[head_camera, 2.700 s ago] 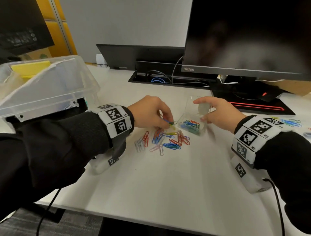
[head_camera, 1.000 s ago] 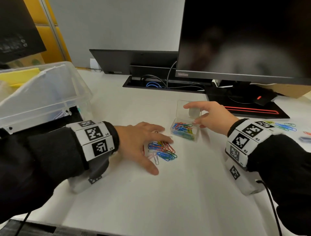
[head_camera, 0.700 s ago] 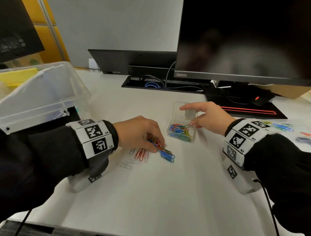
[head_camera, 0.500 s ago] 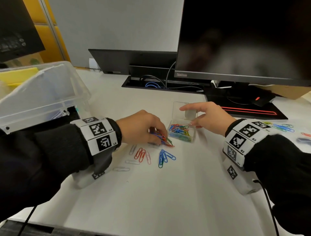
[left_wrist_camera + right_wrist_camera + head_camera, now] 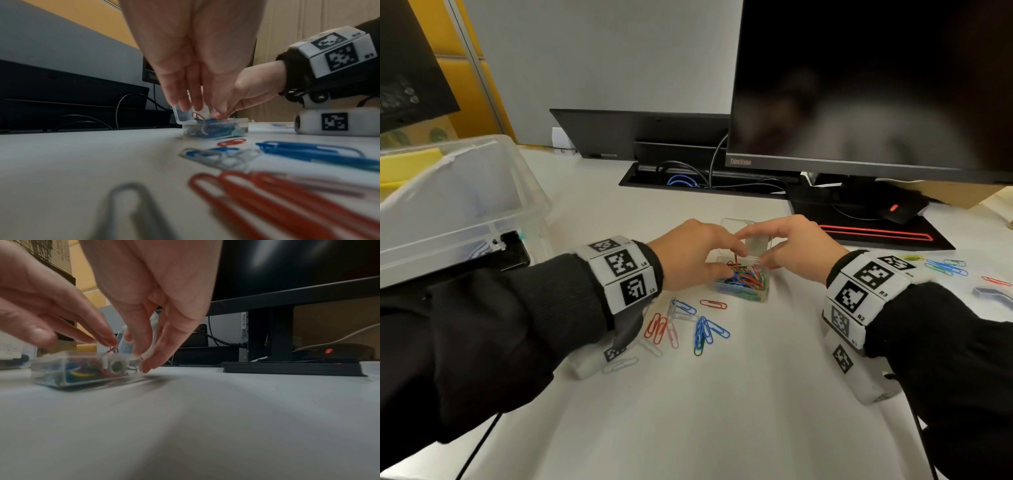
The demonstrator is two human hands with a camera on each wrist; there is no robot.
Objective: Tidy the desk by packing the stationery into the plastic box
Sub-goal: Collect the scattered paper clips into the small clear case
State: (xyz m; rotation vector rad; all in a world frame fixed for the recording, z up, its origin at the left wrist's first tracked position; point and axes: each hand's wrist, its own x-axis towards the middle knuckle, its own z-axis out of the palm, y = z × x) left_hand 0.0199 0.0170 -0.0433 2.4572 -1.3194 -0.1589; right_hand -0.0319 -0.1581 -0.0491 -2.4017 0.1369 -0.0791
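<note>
A small clear clip case point(image 5: 743, 291) sits mid-desk, part filled with coloured paper clips. My left hand point(image 5: 729, 265) hovers over its open top, fingertips bunched downward around a few clips; a red one point(image 5: 196, 115) hangs just above the pile. My right hand point(image 5: 753, 250) pinches the case's upright clear lid point(image 5: 756, 243) between thumb and fingers point(image 5: 148, 331). Several loose red, blue, green and white clips point(image 5: 702, 329) lie on the desk in front of the case. The large clear plastic box point(image 5: 465, 205) stands at the far left.
A monitor point(image 5: 859, 85) on a black base point(image 5: 869, 226) stands behind the hands, with a cable tray point(image 5: 705, 178) to its left. More clips point(image 5: 945, 267) and a small blue item point(image 5: 993, 294) lie at the right. A yellow pad point(image 5: 407, 164) is in the large box.
My left hand raked the loose clips together, picked up a bunch and carried it right, over the small case. My right hand stayed on the lid.
</note>
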